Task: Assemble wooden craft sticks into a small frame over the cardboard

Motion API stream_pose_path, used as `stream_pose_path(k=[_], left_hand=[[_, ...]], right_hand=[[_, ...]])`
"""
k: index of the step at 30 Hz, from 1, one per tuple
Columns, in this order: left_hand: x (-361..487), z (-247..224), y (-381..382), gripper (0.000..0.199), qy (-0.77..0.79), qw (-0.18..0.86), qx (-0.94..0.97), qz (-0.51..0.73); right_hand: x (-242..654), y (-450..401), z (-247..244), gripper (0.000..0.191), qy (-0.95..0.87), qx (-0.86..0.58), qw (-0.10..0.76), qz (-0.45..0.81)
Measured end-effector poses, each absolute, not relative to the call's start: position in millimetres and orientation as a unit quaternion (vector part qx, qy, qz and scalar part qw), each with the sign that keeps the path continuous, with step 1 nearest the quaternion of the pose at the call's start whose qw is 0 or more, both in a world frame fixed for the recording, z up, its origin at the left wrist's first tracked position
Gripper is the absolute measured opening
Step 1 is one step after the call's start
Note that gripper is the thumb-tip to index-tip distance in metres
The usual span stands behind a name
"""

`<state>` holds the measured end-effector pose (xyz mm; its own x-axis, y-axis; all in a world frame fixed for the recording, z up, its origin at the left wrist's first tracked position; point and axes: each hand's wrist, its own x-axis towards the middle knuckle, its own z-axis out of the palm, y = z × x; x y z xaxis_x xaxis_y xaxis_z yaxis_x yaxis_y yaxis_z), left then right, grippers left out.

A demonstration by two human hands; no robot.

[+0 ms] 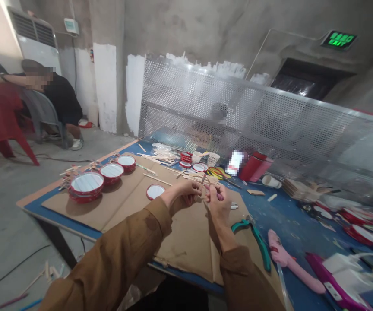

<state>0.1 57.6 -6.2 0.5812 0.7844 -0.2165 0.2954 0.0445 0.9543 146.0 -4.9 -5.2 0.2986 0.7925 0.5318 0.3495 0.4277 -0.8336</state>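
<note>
My left hand [189,192] pinches a small flat wooden stick [203,179], which points up between the fingertips. Close beside it, my right hand [219,201] is closed on a slim pinkish-purple tool [219,196]; its kind is mostly hidden by the fingers. Both hands are held over a brown cardboard sheet [186,255] on the table. To the left of my left hand lies a round red-rimmed disc with a white face [156,191]. Green-handled pliers [259,242] rest by my right forearm.
Stacked red-rimmed discs [86,185] stand at the left. Loose wooden sticks [160,153], scissors [219,172], a lit phone [235,163] and a red bottle [253,166] lie or stand behind. A pink glue gun [293,261] and purple power strip [327,276] occupy the right. A perforated metal screen [254,116] borders the back.
</note>
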Motion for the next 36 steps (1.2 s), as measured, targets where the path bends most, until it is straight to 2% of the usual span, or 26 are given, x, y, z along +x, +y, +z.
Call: stream_pose_path(k=[7,10,22,29,36], left_hand=[[0.0,-9.7,60.5,0.014,0.399,0.602,0.661,0.204],[0.4,-12.5,61.2,0.019,0.405,0.6,0.657,0.209],[2.4,-9.9,59.1,0.015,0.403,0.609,0.649,0.215],[0.6,-3.8,51.5,0.012,0.415,0.591,0.656,0.218],[3.0,-7.3,54.2,0.01,0.411,0.585,0.665,0.216]], right_hand=[[142.2,-10.8,2.3,0.037,-0.573,-0.492,0.615,0.227],[142.3,-10.4,1.8,0.036,-0.574,-0.486,0.617,0.229],[143.5,-3.7,-9.6,0.032,-0.595,-0.488,0.605,0.204],[161.8,2.9,-14.9,0.033,-0.584,-0.58,0.565,0.052],[151.4,-3.8,-7.7,0.037,-0.601,-0.507,0.601,0.149]])
